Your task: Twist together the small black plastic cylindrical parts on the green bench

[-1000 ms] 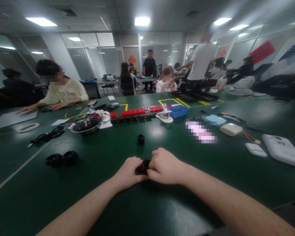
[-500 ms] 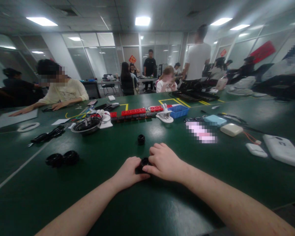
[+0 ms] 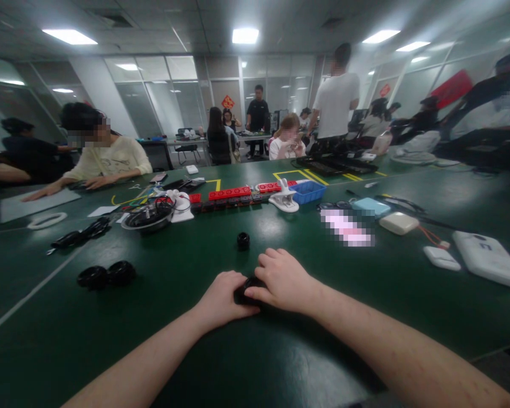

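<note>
In front of me on the green table (image 3: 182, 351), a glossy black round part (image 3: 244, 290) is held between both hands. My left hand (image 3: 225, 297) wraps its left side, thumb along the near edge. My right hand (image 3: 284, 282) grips it from the right and above, fingers curled and thumb across the front. Most of the part is covered by the fingers. Just beyond my hands stands a smaller black round piece (image 3: 243, 241). Off to the left, two black ring-shaped parts, one left (image 3: 92, 277) and one right (image 3: 122, 273), lie side by side.
Farther back lie a metal bowl (image 3: 147, 224) with black items, a row of red blocks (image 3: 229, 194), a white clip (image 3: 284, 199) and a blue basket (image 3: 308, 194). White devices, including a power bank (image 3: 488, 258), lie right. A co-worker (image 3: 104, 156) sits at the far left.
My right hand has tilted the black part slightly, so its opening no longer shows between the hands. Both hands keep their hold in nearly the same place.
</note>
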Demonstrator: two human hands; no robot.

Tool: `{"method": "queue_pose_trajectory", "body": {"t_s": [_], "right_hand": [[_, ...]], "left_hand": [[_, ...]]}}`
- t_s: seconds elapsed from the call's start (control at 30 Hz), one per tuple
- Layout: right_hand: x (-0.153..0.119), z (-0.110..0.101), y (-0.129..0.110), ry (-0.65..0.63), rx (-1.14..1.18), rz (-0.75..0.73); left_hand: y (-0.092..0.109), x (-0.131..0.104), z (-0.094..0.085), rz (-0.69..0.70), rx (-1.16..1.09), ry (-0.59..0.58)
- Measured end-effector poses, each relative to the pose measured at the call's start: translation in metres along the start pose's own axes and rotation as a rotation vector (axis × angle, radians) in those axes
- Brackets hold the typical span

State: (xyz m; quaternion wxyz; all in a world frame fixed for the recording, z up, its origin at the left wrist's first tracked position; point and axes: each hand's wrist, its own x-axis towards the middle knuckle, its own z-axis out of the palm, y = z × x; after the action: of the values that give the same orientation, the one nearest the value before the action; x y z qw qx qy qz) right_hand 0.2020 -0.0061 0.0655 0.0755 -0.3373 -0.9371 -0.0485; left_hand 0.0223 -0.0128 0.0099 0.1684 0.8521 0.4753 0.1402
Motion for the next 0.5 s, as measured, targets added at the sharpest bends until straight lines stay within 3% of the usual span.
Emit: {"method": "queue_pose_trajectory", "body": {"t_s": [0.5], "right_hand": [[0.002, 0.013, -0.008, 0.002, 0.087, -0.115]], "left_hand": [[0.000, 0.001, 0.001, 0.028, -0.020, 0.000]]}}
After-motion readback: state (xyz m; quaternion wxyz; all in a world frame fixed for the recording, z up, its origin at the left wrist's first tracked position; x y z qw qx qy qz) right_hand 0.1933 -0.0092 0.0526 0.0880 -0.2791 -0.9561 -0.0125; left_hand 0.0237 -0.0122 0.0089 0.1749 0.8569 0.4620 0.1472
